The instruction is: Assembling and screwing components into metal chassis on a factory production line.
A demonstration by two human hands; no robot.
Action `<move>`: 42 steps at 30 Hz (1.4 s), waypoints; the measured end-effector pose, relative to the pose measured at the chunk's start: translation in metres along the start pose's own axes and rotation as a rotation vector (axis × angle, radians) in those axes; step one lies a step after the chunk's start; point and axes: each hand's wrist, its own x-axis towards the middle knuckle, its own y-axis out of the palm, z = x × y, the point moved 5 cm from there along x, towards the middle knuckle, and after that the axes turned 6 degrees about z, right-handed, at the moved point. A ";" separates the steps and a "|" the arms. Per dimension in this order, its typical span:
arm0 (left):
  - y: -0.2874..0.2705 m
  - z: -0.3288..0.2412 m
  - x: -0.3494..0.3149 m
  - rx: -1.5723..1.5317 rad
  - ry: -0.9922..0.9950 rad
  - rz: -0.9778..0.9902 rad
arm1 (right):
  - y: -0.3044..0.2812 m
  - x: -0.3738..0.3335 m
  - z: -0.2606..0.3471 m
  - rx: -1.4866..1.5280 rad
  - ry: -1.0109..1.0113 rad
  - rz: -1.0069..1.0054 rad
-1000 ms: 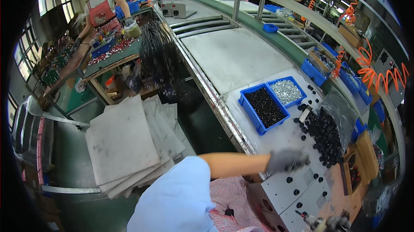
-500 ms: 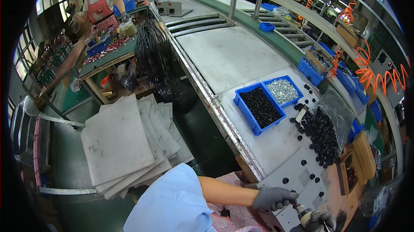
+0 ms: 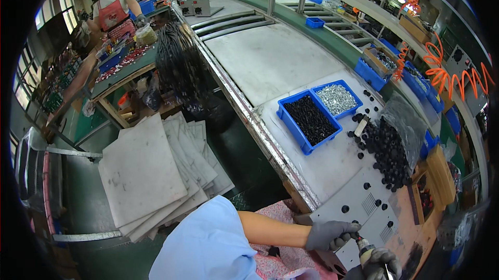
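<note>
Grey-gloved right hand (image 3: 382,263) clasps a driver (image 3: 366,249), left hand (image 3: 328,235) alongside, grip unclear; co-worker's apron (image 3: 113,16) bears print.

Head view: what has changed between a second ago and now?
The left hand has come back toward the person, from near the pile of black pieces to the tip of the driver; whether it holds a small part cannot be told. The right hand grips the driver, now farther into view. A co-worker's hand has lifted. The blue bins and grey panels stay put.
</note>
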 end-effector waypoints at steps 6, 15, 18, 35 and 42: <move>0.015 -0.007 -0.010 0.050 0.113 0.036 | 0.015 0.009 0.025 0.788 -0.132 0.193; 0.014 -0.010 -0.007 -0.092 0.097 0.100 | 0.009 0.025 0.028 0.734 -0.348 0.295; 0.012 -0.013 -0.006 -0.112 0.124 0.143 | 0.018 0.023 0.031 0.695 -0.224 0.198; 0.021 -0.025 -0.010 -0.234 0.224 0.371 | 0.022 0.040 0.028 0.798 -0.478 0.378; 0.010 -0.038 -0.015 0.123 0.309 0.264 | 0.028 0.039 0.027 0.831 -0.438 0.384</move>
